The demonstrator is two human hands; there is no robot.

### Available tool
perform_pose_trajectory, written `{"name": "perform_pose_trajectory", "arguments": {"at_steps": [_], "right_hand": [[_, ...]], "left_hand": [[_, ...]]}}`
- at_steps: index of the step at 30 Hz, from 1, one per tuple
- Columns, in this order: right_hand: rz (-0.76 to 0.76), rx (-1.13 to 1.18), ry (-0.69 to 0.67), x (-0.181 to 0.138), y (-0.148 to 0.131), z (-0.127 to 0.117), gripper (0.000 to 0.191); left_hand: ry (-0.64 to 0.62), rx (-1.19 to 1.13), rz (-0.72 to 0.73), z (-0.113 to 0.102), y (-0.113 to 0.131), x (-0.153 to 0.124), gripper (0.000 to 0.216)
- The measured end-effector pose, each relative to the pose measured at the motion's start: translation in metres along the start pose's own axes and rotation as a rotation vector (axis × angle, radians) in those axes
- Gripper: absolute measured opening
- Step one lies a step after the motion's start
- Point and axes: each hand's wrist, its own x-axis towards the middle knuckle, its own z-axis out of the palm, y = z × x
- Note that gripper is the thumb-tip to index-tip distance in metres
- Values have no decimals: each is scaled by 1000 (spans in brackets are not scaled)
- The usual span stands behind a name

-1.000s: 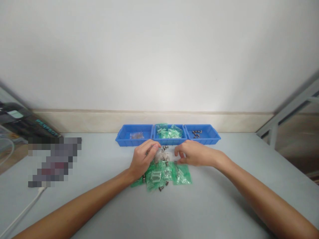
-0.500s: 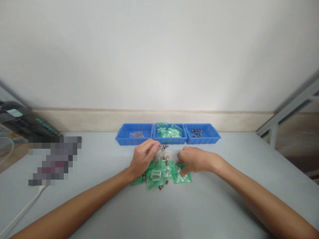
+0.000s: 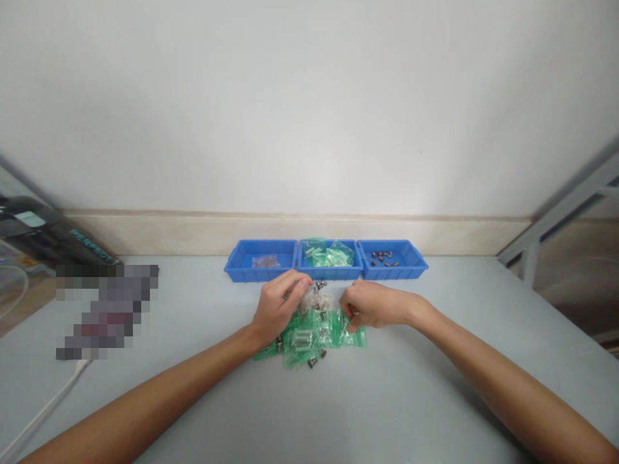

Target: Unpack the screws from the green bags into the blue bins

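A pile of small green plastic bags [image 3: 304,340] lies on the table, with metal screws [image 3: 313,363] on and around it. Behind the green ones is a clear bag [image 3: 329,300]. At the pile's left edge rests my left hand [image 3: 279,308], its fingers loosely bent and thumb apart, with nothing visible in it. My right hand [image 3: 368,305] has its fingers closed in a pinch on a green bag [image 3: 356,339] at the pile's right side. The fingertips partly hide that bag's upper part.
Three blue trays stand side by side behind the pile: the left tray [image 3: 236,265] holds a clear packet, the middle tray [image 3: 333,273] green bags, the right tray [image 3: 411,267] metal pieces. A blurred-out object [image 3: 111,309] with a white cable [image 3: 48,406] lies at left.
My right hand has moved slightly left and back, and the green bag has shifted with it. The metal pieces in the right tray lie differently. My left hand stays put.
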Motion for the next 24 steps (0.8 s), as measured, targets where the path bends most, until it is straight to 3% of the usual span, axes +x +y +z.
{"name": "perform_pose_trajectory", "arguments": {"at_steps": [4,10,16,20,24], "right_hand": [[-140,173,135,-1,4,-7,26],[-187,336,834,12,0,5,21],[-309,443,1028,27,-6,40,22],[-264,564,1151,29,-9,53,10],[-195,653,1109,32,-6,62,17]], "left_hand": [[-4,-9,6,0,0,1,26],[-46,-45,101,-1,-2,0,23],[-5,-62,-14,2,-5,0,20],[-15,-134,-85,4,-5,1,22],[25,-185,-138,4,-4,2,18]]}}
